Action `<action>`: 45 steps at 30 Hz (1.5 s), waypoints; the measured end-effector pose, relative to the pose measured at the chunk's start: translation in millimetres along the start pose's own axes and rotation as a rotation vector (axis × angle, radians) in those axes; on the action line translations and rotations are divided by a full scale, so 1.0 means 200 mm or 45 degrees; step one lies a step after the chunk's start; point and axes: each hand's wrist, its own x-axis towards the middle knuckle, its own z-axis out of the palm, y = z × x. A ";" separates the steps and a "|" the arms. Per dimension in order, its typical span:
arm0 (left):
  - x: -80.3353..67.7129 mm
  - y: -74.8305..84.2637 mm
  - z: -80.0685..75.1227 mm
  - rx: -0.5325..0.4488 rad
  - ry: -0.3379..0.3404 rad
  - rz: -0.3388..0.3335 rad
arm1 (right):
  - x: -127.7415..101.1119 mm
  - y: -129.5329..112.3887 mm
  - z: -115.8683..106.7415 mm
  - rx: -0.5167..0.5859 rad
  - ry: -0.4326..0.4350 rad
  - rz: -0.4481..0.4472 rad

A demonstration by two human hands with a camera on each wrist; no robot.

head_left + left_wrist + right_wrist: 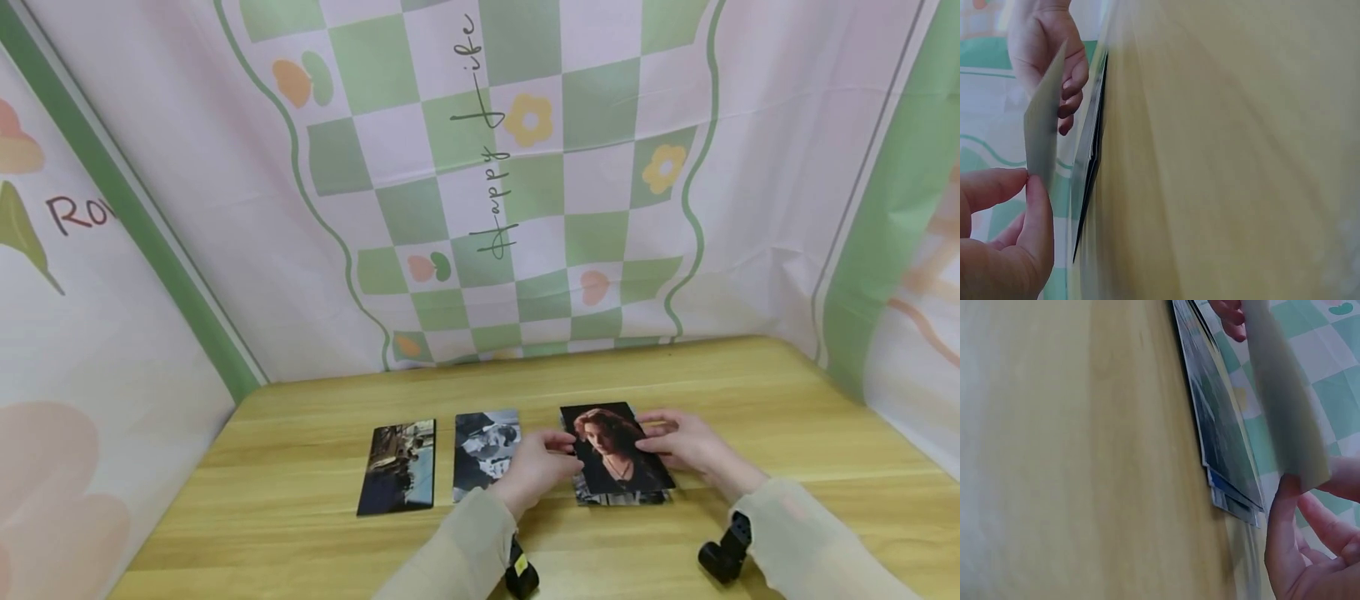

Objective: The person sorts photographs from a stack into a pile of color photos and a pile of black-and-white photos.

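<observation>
Left hand (534, 467) pinches the top photo (617, 450) at its left edge between thumb and fingers (1004, 187). Right hand (686, 442) pinches the opposite edge. The photo is lifted clear of the stack (1222, 444) directly beneath the fingers, on the table (750, 392). Two more photos (442, 462) lie left of the left hand.

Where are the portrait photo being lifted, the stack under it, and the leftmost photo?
portrait photo (611, 446), head view, middle of the picture face.
stack (1222, 434), right wrist view, top sheet's dark face.
leftmost photo (399, 467), head view, centre of the print.
</observation>
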 end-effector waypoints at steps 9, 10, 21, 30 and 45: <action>0.01 0.00 0.00 0.021 -0.005 -0.012 | -0.02 -0.01 0.00 0.080 -0.107 -0.047; 0.01 0.00 0.00 0.018 -0.008 -0.010 | -0.02 0.00 0.00 0.086 -0.116 -0.051; -0.01 0.01 -0.06 0.061 -0.023 -0.031 | -0.04 -0.02 0.05 0.108 -0.151 -0.041; -0.04 0.00 -0.15 0.065 -0.034 -0.043 | -0.03 -0.07 0.14 0.039 -0.100 0.026; -0.11 -0.01 -0.34 0.078 -0.051 -0.054 | -0.02 -0.16 0.30 0.007 -0.112 0.002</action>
